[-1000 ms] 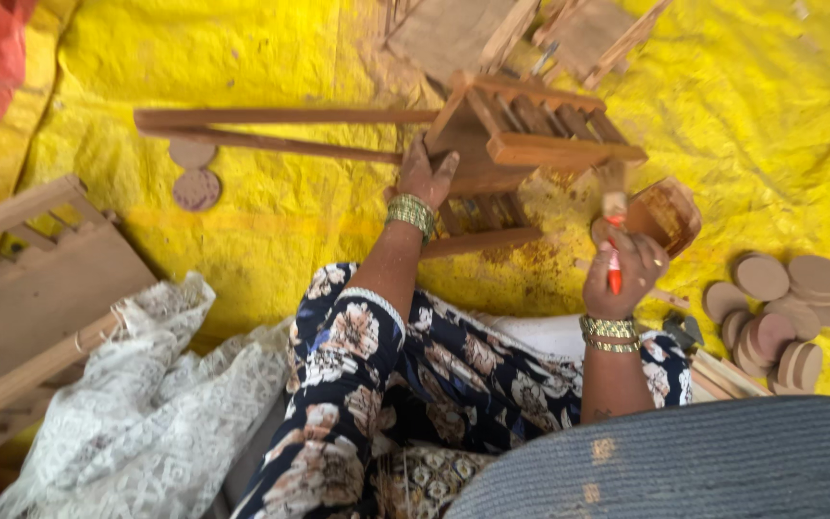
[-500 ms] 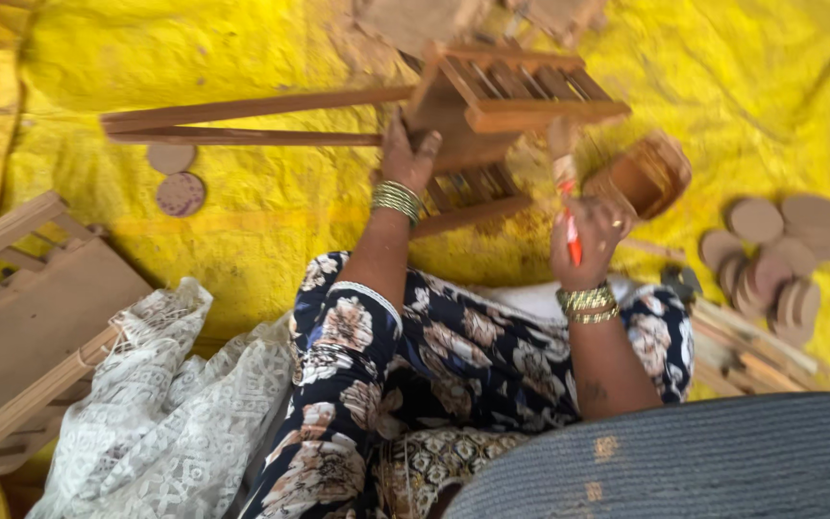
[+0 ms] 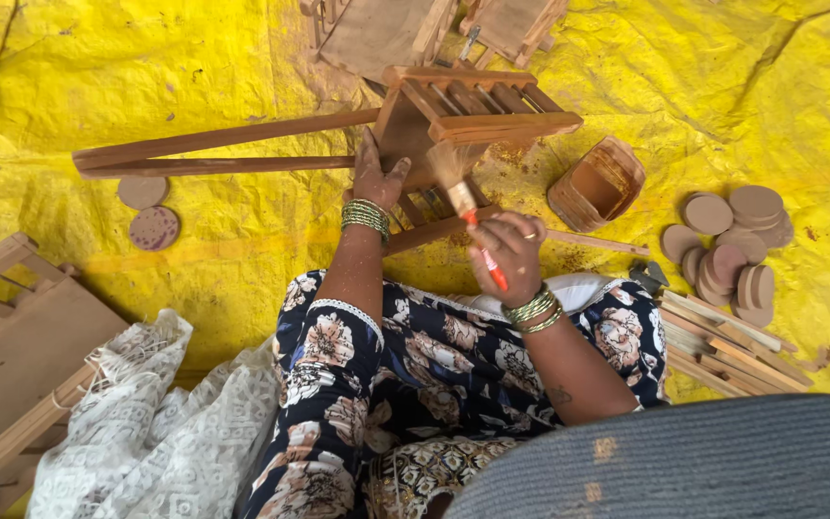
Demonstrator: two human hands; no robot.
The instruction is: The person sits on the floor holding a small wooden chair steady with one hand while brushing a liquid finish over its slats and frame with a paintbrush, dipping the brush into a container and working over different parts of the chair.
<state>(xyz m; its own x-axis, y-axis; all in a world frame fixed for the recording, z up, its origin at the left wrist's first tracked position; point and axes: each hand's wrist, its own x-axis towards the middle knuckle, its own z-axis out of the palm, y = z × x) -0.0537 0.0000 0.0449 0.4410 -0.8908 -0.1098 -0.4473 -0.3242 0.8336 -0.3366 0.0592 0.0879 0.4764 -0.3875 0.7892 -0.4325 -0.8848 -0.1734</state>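
Right hand (image 3: 511,252) with brush (image 3: 468,202), now lower.

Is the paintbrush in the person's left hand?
No, the paintbrush is held in the right hand, while the left hand rests on the wooden cart.

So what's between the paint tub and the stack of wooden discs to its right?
Head view: only bare yellow tarp separates the paint tub from the wooden discs; nothing lies on that stretch.
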